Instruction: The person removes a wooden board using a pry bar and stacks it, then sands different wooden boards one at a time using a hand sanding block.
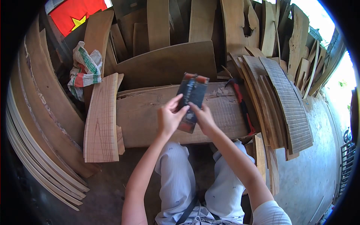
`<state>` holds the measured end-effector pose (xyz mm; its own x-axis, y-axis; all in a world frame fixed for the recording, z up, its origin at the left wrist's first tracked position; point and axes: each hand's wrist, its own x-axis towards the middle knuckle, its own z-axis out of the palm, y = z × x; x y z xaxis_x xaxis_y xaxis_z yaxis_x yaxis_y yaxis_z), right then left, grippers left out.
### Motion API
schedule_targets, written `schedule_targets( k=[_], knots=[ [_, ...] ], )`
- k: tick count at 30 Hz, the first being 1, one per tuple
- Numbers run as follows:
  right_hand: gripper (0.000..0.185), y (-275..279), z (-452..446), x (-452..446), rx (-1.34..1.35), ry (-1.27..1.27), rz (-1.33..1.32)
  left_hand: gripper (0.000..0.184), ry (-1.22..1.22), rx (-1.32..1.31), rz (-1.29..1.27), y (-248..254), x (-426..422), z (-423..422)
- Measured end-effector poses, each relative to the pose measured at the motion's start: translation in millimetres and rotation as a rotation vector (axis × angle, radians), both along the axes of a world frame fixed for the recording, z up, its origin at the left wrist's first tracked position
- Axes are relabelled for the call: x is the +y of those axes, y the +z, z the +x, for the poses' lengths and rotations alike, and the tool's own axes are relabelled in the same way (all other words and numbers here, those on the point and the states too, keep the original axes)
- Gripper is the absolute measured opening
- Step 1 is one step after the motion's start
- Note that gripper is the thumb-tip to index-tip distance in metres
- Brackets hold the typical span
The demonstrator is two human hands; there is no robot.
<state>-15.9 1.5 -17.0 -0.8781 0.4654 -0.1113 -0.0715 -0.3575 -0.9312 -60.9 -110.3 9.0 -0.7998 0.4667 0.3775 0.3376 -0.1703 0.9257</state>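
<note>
In the head view, a flat, dark rectangular pack (195,92) with reddish ends is held tilted above a wide wooden board (150,127). A shiny strip runs along its upper face; its exact kind I cannot make out. My left hand (170,118) grips the left edge, thumb across the face. On the lower right side, my right hand (204,119) also holds the pack, its thumb near the left one. The fingers beneath are hidden. To the right of my hands lies a hammer (243,105) with a red and black handle, resting on the board.
Stacked planks (287,105) rise at the right, and a pale plank (102,123) lies at the left. Tall boards (158,26) lean along the back. A striped woven sack (87,67) hangs at the left, near a red flag (75,15) with a yellow star.
</note>
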Motion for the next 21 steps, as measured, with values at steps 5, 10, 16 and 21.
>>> schedule_targets(
  k=[5,10,16,21],
  knots=[
    [0.02,14.6,13.3,33.5,0.066,-0.152,-0.185,0.04,0.069,0.405,-0.306,7.7,-17.4,13.4],
    [0.019,17.0,20.7,61.6,0.196,-0.385,-0.055,0.055,0.941,0.462,-0.512,-46.1,-150.3,-7.3],
    [0.016,26.8,29.4,74.9,0.16,-0.446,-0.24,0.067,1.161,-0.574,-0.208,-115.9,-283.6,4.4],
    [0.015,20.9,26.4,69.5,0.112,-0.405,-0.298,0.053,0.85,-0.951,0.452,-122.4,-291.7,-3.4]
  ],
)
